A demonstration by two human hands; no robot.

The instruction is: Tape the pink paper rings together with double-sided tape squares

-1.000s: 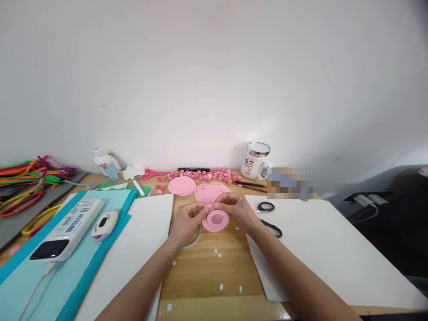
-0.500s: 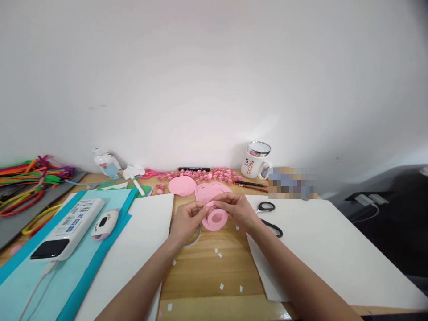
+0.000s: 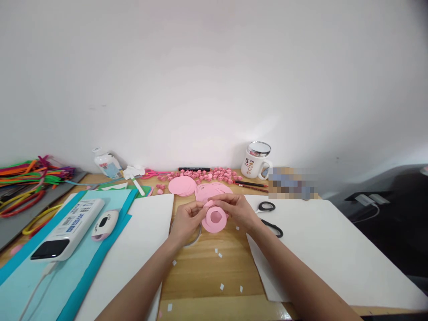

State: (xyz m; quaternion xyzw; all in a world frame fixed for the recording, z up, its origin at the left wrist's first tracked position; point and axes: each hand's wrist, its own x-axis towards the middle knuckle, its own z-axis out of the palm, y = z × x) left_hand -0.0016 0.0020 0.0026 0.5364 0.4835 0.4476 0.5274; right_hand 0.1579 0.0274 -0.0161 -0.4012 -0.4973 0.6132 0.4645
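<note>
A flat white paper sheet lies left of the bare left hand, its thumb and fingertips pinched closed on the curled pink paper spiral above the middle of the wooden table. The bare right hand likewise pinches the spiral, just left of the black-handled scissors.

From here, the black-handled scissors partly vanish behind the right hand; the left hand covers part of a ring. A patch beside the mug is blurred, and pipe cleaners run out of view.
</note>
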